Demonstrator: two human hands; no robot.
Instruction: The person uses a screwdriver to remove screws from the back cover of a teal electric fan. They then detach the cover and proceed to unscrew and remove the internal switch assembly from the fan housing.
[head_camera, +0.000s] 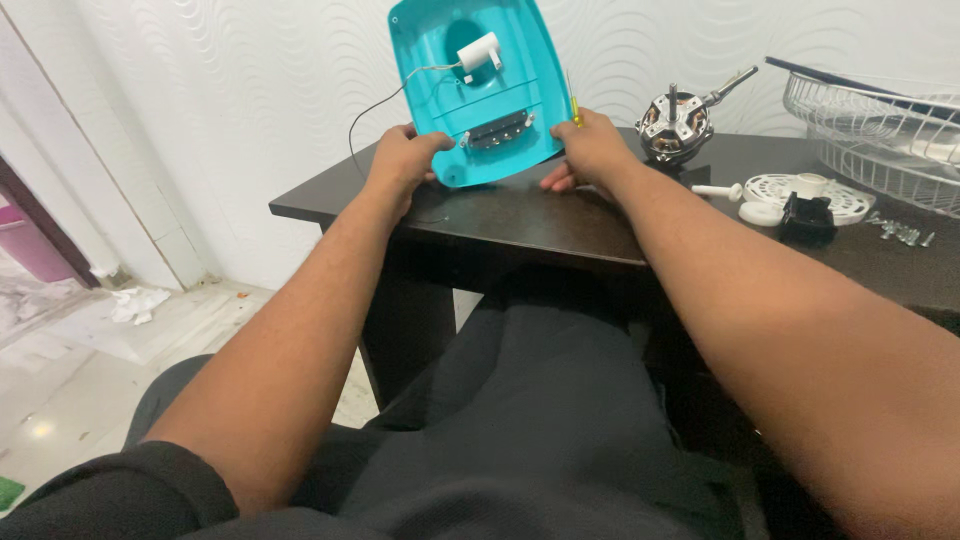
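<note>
Dark trousers (520, 420) are filling the bottom of my view, with both bare forearms reaching away from me toward a dark wooden table (560, 225). I am seeing the left hand (403, 155) curling its fingers around the lower left edge of a turquoise plastic housing (478, 95), which is standing tilted on the table's near edge, its hollow inside facing me. My right hand (590, 148) is gripping the housing's lower right edge, and a thin yellow tool (574, 105) is sticking up from between its fingers. Inside the housing, a white cylindrical part (478, 52) and a dark terminal strip (497, 130) are showing. Farther right on the table, a bare metal motor (675, 125), a white round grille disc (812, 195), a small black part (806, 217) and a white wire guard (880, 125) are lying well apart from the hands.
</note>
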